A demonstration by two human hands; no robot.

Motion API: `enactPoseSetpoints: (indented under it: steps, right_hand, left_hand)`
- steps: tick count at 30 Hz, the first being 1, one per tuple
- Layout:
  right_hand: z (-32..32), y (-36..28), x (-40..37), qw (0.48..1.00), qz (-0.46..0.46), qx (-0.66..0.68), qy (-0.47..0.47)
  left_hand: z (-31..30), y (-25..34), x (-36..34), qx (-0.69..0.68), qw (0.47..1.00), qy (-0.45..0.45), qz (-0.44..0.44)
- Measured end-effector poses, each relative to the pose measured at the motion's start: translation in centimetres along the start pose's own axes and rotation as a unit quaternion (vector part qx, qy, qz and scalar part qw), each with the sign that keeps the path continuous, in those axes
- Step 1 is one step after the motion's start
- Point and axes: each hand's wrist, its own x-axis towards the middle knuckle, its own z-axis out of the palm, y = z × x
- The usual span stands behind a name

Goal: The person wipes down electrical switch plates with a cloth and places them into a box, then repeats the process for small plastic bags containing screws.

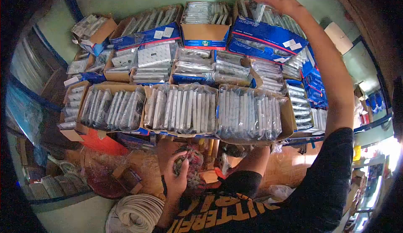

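Note:
Low in front of my body, my left hand (179,172) is closed around a crumpled, multicoloured cloth (194,162). My right hand (277,1) reaches to the upper right, over a blue box marked MPE (262,35). Its fingers bend down around a plastic-wrapped white plate (259,12) that stands up among other wrapped plates; the fingertips are partly hidden. Nearest to my left hand, in the front row, is an open carton (181,133) packed with upright wrapped plates.
More open cartons of wrapped plates fill the shelf, including a front-right carton (287,117) and a back-centre carton (205,32). A loose white socket plate (154,55) lies on the middle row. Below are a coil of white cable (140,212) and a red round stool (110,182).

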Motion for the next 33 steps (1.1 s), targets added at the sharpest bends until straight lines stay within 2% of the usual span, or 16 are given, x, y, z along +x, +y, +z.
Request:
enactPoseSetpoints:
  steps: [1, 3, 5, 7, 9, 15, 16, 18, 22, 24, 25, 27, 28, 29, 31, 33]
  right_hand:
    - [0.3, -0.2, 0.0, 1.000, 0.001, 0.001, 0.000]
    - [0.9, -0.8, 0.6, 0.980, 0.153, 0.066, -0.107]
    - [0.1, -1.3, 1.8, 0.970, 0.170, 0.060, -0.163]
    - [0.9, -1.0, 1.1, 0.956, 0.185, 0.051, -0.220]
    - [3.4, -0.8, 0.1, 0.967, 0.197, 0.068, -0.149]
    - [6.5, -0.8, -0.6, 0.978, 0.172, 0.102, -0.062]
    - [5.6, -1.9, 0.1, 0.977, 0.176, 0.101, -0.065]
    - [4.3, -4.4, 1.7, 0.935, 0.254, 0.155, -0.194]
    - [4.8, -5.0, 1.4, 0.933, 0.261, 0.180, -0.168]
    - [5.9, -3.0, 0.1, 0.952, 0.177, 0.240, -0.064]
    - [6.3, -2.0, 0.1, 0.953, 0.177, 0.238, -0.061]
    - [6.9, -0.6, 0.1, 0.900, 0.248, 0.358, 0.001]
    - [6.6, -0.3, 0.5, 0.882, 0.384, 0.263, -0.070]
    - [7.0, -0.2, 1.1, 0.882, 0.386, 0.261, -0.069]
    - [9.2, -0.1, 1.9, 0.832, 0.467, 0.164, -0.250]
    - [9.2, -1.5, 3.1, 0.829, 0.482, 0.150, -0.241]
  left_hand:
    - [-0.1, 0.6, 0.1, 0.021, 1.000, -0.002, 0.003]
    - [-0.1, 0.9, 0.3, 0.042, 0.999, -0.005, 0.004]
    - [-0.1, 0.7, 0.3, 0.024, 0.999, -0.015, -0.031]
    - [0.7, 0.0, 0.3, 0.019, 1.000, -0.003, -0.005]
    - [0.7, 0.0, 0.5, 0.015, 1.000, 0.012, 0.021]
    - [0.9, -2.0, 0.5, -0.014, 1.000, 0.017, -0.001]
    - [0.8, -1.8, 0.6, 0.017, 1.000, 0.012, 0.001]
    - [0.8, -0.9, 0.9, 0.047, 0.999, 0.005, 0.006]
    - [1.2, -1.2, 0.7, 0.008, 0.999, -0.009, -0.047]
    - [1.1, -1.1, 0.6, 0.001, 0.998, -0.007, -0.056]
    - [1.0, -0.2, 0.6, 0.013, 0.999, -0.010, -0.037]
    - [1.0, -0.1, 0.5, 0.028, 0.999, -0.013, -0.017]
    - [1.3, -1.2, 0.3, 0.013, 1.000, 0.011, -0.003]
    - [1.5, -2.0, 0.2, -0.002, 0.999, 0.032, 0.011]
    - [1.7, -2.5, 0.0, -0.004, 0.999, 0.033, 0.000]
    - [1.8, -2.2, 0.3, -0.005, 0.999, 0.037, -0.008]
